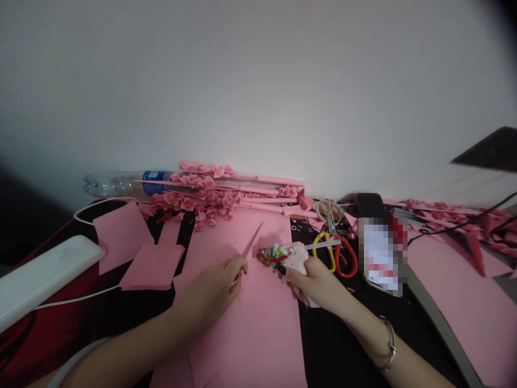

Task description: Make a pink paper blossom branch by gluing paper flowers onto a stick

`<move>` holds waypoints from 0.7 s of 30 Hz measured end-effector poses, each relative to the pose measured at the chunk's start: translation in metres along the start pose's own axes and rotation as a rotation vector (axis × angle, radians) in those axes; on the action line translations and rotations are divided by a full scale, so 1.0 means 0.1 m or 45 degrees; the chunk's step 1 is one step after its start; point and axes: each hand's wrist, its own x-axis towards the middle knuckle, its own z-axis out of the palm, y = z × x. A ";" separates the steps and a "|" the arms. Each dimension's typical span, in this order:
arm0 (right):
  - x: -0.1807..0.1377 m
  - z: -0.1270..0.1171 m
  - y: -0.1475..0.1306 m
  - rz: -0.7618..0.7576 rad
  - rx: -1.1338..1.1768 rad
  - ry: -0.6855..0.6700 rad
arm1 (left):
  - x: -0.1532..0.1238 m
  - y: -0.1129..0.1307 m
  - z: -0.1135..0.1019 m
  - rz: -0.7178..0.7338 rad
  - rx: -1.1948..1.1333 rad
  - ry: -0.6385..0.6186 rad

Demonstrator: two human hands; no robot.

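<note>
The left forearm reaches in from the desk's (339,334) near left corner, the left hand (220,283) back up, its fingers curled and thumb pressed in. It is closed in a tight pinch on a folded pink paper piece (253,240), whose pointed tip slants up over the large pink sheet (250,345) at mid-desk. From the near right corner comes the other forearm, a bracelet (390,345) at its wrist; the right hand (321,283) is wrapped firmly around a pale glue gun (297,257), black-nailed thumb along its side. The nozzle points left, just beside the paper piece; whether they touch cannot be told.

Toward the far edge, the bottle (109,185) wears a blue label (154,182) with white characters too small to read. Left of the scissors (332,229), white letters show on the black surface, partly covered; "ME" can be made out behind them. Grey marking on the white device (52,275) by the left edge is illegible.
</note>
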 end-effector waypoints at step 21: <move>-0.01 -0.04 -0.04 -0.034 -0.033 -0.028 | 0.00 0.02 -0.05 -0.024 -0.040 -0.038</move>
